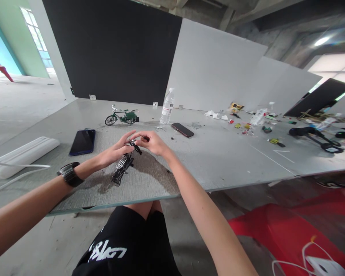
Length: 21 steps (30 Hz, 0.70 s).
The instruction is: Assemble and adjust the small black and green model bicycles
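A small black model bicycle (122, 165) with a silver rear rack stands near the front of the table, its front end partly hidden by my fingers. My left hand (117, 150), with a black band at its wrist, holds it near the handlebar. From the other side, the fingers of my right hand (151, 142) are pinched together over the bicycle's front. Between those fingertips shows a small dark part (145, 138); whether it is joined to the bicycle I cannot tell. A green model bicycle (123, 115) stands farther back.
A dark phone (82, 142) and a white power strip (25, 155) lie to the left. Behind my hands are a water bottle (167, 107) and another phone (183, 129). Small colourful parts and a black device (316, 138) lie right. The table's edge (117, 204) runs in front.
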### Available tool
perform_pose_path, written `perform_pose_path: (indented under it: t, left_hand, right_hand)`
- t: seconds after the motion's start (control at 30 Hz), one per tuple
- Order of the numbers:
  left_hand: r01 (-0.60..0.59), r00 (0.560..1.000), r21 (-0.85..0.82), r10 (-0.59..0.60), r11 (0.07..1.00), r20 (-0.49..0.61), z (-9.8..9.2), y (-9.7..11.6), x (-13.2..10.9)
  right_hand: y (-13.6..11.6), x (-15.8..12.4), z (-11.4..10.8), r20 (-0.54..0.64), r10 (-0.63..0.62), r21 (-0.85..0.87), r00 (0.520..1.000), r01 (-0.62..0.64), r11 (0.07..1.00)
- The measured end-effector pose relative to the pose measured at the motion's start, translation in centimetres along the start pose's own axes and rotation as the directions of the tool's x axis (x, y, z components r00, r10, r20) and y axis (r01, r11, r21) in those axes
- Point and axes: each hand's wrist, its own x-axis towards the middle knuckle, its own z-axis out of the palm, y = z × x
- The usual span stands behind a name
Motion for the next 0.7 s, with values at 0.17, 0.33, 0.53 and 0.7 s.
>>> perform_pose_path:
  t: [0.17,0.33,0.53,0.7]
  left_hand:
    - [-0.129,0.991,0.039,0.128,0.991,0.027,0.1,-0.4,0.1]
    - [-0.142,0.99,0.066,0.141,0.988,0.028,0.1,-0.6,0.0]
    - [-0.124,0.992,0.091,0.123,0.988,0.02,0.1,0.0,-0.3]
    - [-0.111,0.994,0.083,0.112,0.99,-0.007,0.2,0.0,-0.1]
  right_hand:
    - [1.1,0.0,0.2,-0.024,-0.004,0.037,1.0,0.005,0.999]
    - [1.0,-0.2,0.0,-0.017,0.029,0.062,0.999,-0.028,0.998]
    - [1.9,-0.9,-1.8,-0.211,0.077,0.031,0.975,-0.072,0.997]
    - [3.8,-0.7,-2.6,-0.35,0.072,-0.323,0.934,-0.193,0.927]
